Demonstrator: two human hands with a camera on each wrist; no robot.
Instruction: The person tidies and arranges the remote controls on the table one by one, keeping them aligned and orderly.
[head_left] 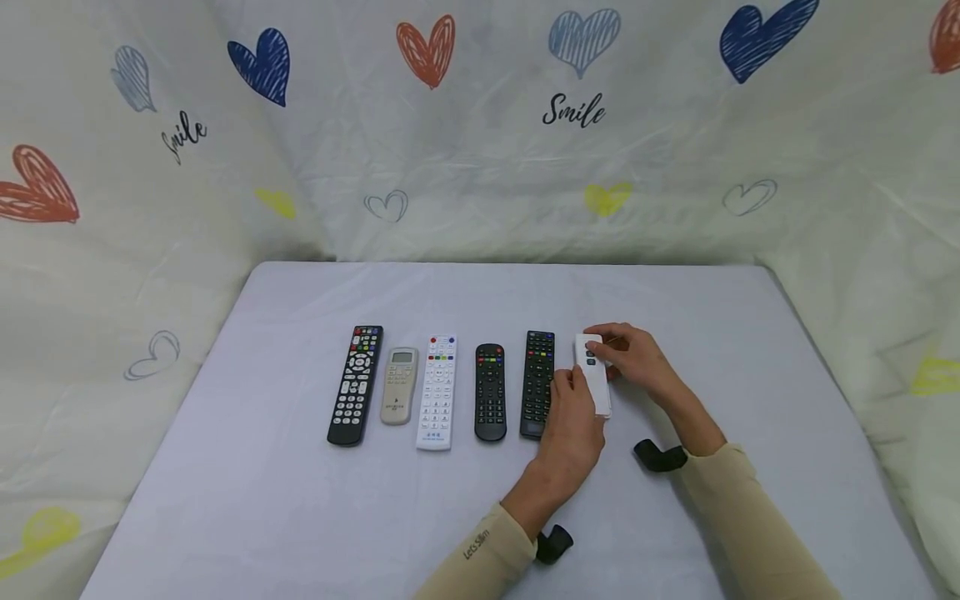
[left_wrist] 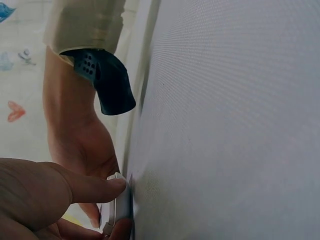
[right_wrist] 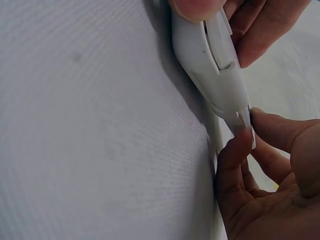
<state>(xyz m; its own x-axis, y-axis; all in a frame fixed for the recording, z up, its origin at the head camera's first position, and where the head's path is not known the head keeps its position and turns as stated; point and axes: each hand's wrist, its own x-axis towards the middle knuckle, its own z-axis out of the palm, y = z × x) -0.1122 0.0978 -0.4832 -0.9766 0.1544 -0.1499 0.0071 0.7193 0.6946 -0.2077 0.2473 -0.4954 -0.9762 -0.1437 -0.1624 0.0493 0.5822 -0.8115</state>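
Observation:
A white remote control (head_left: 597,385) with a few dark buttons lies rightmost in a row on the white table. My left hand (head_left: 572,429) grips its near end, partly hiding it. At the far end, my right hand (head_left: 637,358) pinches it with the thumb on top. From the left wrist view, the left thumb (left_wrist: 100,189) presses one side of the white remote (left_wrist: 120,202), a finger opposite. In the right wrist view the remote's side (right_wrist: 215,75) shows a seam, with the right hand (right_wrist: 280,165) pinching its narrow end.
Left of the hands lie a black remote (head_left: 537,375), a smaller black one (head_left: 491,392), a long white one (head_left: 437,392), a beige one with a screen (head_left: 400,385) and another black one (head_left: 356,383). A heart-printed cloth (head_left: 480,150) hangs behind the table (head_left: 262,508).

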